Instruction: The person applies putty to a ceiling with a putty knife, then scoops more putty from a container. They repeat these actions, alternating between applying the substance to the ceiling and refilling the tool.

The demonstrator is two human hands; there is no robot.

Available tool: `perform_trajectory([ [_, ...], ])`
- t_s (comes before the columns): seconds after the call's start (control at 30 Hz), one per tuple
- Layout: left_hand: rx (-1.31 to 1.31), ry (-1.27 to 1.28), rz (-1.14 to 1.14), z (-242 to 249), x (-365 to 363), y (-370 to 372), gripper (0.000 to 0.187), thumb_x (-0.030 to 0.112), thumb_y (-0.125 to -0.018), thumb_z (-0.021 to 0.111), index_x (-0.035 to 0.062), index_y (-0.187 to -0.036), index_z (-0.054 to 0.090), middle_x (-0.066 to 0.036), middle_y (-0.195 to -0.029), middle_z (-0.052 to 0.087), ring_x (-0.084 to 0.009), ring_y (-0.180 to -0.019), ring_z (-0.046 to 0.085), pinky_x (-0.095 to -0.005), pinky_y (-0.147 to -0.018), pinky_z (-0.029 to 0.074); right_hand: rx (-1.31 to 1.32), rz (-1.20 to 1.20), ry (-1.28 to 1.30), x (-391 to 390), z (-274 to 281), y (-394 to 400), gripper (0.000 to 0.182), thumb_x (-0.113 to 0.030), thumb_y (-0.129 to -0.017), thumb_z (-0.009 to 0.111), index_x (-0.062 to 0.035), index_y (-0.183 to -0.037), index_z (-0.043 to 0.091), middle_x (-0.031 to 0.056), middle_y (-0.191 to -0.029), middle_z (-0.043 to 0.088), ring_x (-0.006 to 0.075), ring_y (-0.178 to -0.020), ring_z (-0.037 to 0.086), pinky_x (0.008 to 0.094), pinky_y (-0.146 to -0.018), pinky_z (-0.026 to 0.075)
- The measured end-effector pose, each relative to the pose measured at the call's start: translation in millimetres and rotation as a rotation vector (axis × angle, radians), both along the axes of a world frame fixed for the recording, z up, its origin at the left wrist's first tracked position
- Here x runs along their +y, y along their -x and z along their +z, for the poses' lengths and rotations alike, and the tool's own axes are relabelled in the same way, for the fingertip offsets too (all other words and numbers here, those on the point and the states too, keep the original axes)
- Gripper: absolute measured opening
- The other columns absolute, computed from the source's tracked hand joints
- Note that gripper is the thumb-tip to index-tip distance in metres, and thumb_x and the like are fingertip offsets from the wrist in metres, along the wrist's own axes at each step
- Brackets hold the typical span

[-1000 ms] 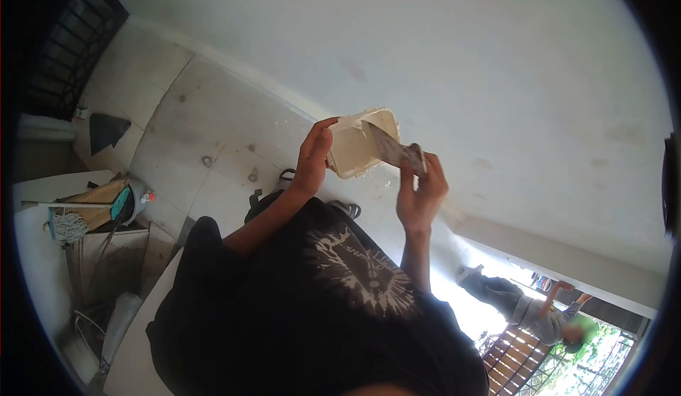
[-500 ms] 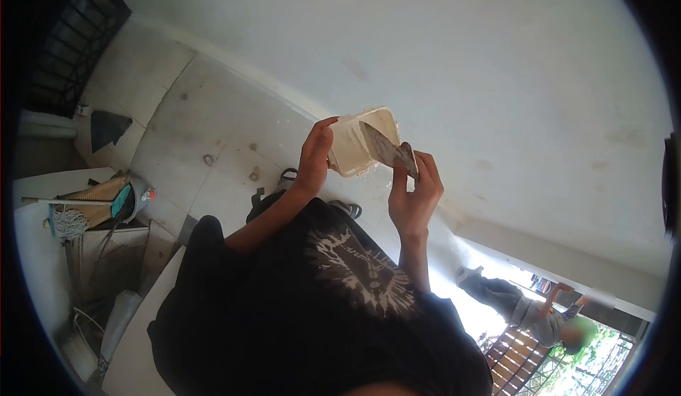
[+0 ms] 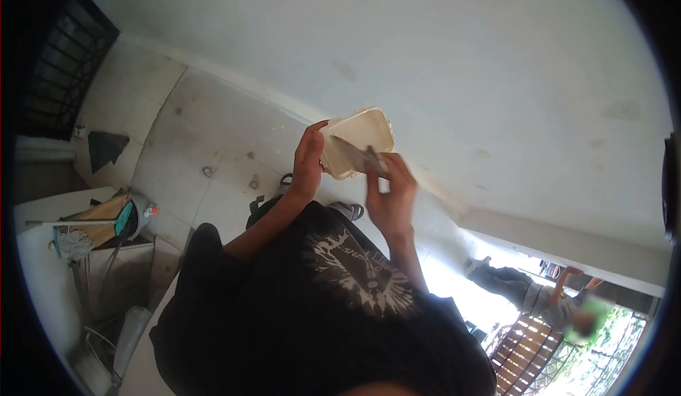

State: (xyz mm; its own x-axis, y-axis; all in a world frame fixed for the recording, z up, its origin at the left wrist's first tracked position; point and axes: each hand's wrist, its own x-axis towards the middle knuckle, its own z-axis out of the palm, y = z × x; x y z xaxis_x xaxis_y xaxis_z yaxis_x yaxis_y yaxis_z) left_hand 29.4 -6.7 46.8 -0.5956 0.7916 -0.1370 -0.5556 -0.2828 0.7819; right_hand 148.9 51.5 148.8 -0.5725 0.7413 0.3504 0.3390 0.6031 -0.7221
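My left hand (image 3: 309, 162) grips a cream-coloured plastic tub (image 3: 376, 128) by its left side, tilted so that the inside faces me. Pale paste coats its inner walls and rim. In my right hand (image 3: 391, 194) is a putty knife (image 3: 352, 156), held between thumb and fingers. Its grey, smeared blade lies over the tub's inside, the tip pointing up and left toward my left hand. Fingers hide most of the handle end.
A pale wall (image 3: 489, 77) with faint patches rises just beyond the tub. On the left stand a bucket (image 3: 145, 211), a mop (image 3: 73, 243) and a dark triangular piece (image 3: 106, 149) on the floor. Another person (image 3: 546, 300) is at the lower right, near a slatted wooden bench (image 3: 525, 346).
My right hand has moved left, carrying the putty knife's blade further across the tub toward my left hand. The tub has shifted slightly left.
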Motion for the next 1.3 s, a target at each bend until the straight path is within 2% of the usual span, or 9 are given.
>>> perform_trajectory([
  [0.2,0.005,0.021,-0.030,1,-3,-3,0.045,0.038,-0.103,0.037,0.0025,-0.130,0.045,-0.007,-0.111,0.059,-0.0110,-0.095,0.060,-0.0247,-0.074,0.053,0.050,-0.028,-0.035,-6,11,-6,0.014,0.005,-0.083,0.062,0.0077,-0.096,0.064,0.0169,-0.090,0.064,0.0287,-0.075,0.066,0.0320,-0.065,0.052],
  [0.27,0.002,0.013,-0.048,1,-2,-5,0.046,0.039,-0.103,0.037,0.0027,-0.130,0.045,-0.007,-0.111,0.059,-0.0108,-0.095,0.060,-0.0247,-0.073,0.053,-0.024,0.005,0.052,-4,0,-4,0.014,0.006,-0.083,0.062,0.0078,-0.096,0.064,0.0169,-0.090,0.064,0.0290,-0.075,0.066,0.0320,-0.065,0.052],
  [0.47,-0.013,0.022,-0.046,3,-3,-6,0.048,0.041,-0.102,0.037,0.0030,-0.131,0.044,-0.007,-0.110,0.059,-0.0114,-0.094,0.061,-0.0262,-0.071,0.053,0.036,-0.041,-0.064,-6,12,-9,0.014,0.005,-0.082,0.063,0.0072,-0.096,0.064,0.0173,-0.090,0.064,0.0298,-0.075,0.066,0.0330,-0.065,0.052],
  [0.73,-0.019,0.012,-0.057,6,-3,-7,0.048,0.040,-0.103,0.036,0.0026,-0.132,0.043,-0.009,-0.116,0.057,-0.0151,-0.102,0.060,-0.0295,-0.078,0.055,-0.021,-0.016,-0.040,-2,-1,-9,0.015,0.006,-0.082,0.061,0.0063,-0.097,0.065,0.0170,-0.091,0.064,0.0300,-0.075,0.066,0.0321,-0.066,0.052],
  [0.83,0.016,0.038,-0.048,3,-1,-7,0.047,0.039,-0.103,0.036,0.0025,-0.132,0.043,-0.009,-0.117,0.057,-0.0148,-0.103,0.060,-0.0293,-0.078,0.054,0.054,-0.075,-0.024,-7,16,-12,0.015,0.006,-0.082,0.061,0.0067,-0.097,0.065,0.0179,-0.091,0.064,0.0312,-0.076,0.066,0.0320,-0.067,0.052],
  [0.93,-0.031,0.014,-0.068,6,-2,-6,0.047,0.039,-0.103,0.036,0.0024,-0.132,0.043,-0.009,-0.116,0.056,-0.0141,-0.102,0.059,-0.0280,-0.078,0.053,-0.012,-0.032,-0.017,-1,-1,-8,0.015,0.006,-0.081,0.061,0.0073,-0.096,0.064,0.0188,-0.091,0.064,0.0323,-0.078,0.066,0.0328,-0.068,0.052],
  [1.07,0.003,0.026,-0.041,-1,0,-7,0.046,0.038,-0.103,0.037,0.0026,-0.131,0.043,-0.008,-0.116,0.056,-0.0131,-0.101,0.058,-0.0269,-0.080,0.051,0.022,-0.090,0.021,-2,12,-14,0.016,0.006,-0.081,0.061,0.0077,-0.097,0.064,0.0188,-0.092,0.064,0.0329,-0.078,0.066,0.0340,-0.068,0.052],
  [1.17,-0.033,0.021,-0.075,2,-1,-6,0.045,0.038,-0.103,0.038,0.0027,-0.130,0.044,-0.008,-0.115,0.056,-0.0125,-0.100,0.057,-0.0259,-0.081,0.050,0.023,-0.049,-0.004,3,-11,-13,0.016,0.007,-0.082,0.061,0.0072,-0.097,0.064,0.0187,-0.093,0.064,0.0327,-0.080,0.066,0.0347,-0.067,0.053],
  [1.3,-0.012,0.017,-0.064,-8,-1,-3,0.046,0.040,-0.102,0.039,0.0037,-0.131,0.044,-0.007,-0.117,0.055,-0.0130,-0.104,0.056,-0.0272,-0.083,0.049,0.052,-0.088,-0.025,-3,0,-13,0.021,0.009,-0.080,0.060,0.0045,-0.100,0.064,0.0187,-0.095,0.065,0.0334,-0.081,0.066,0.0356,-0.067,0.053],
])
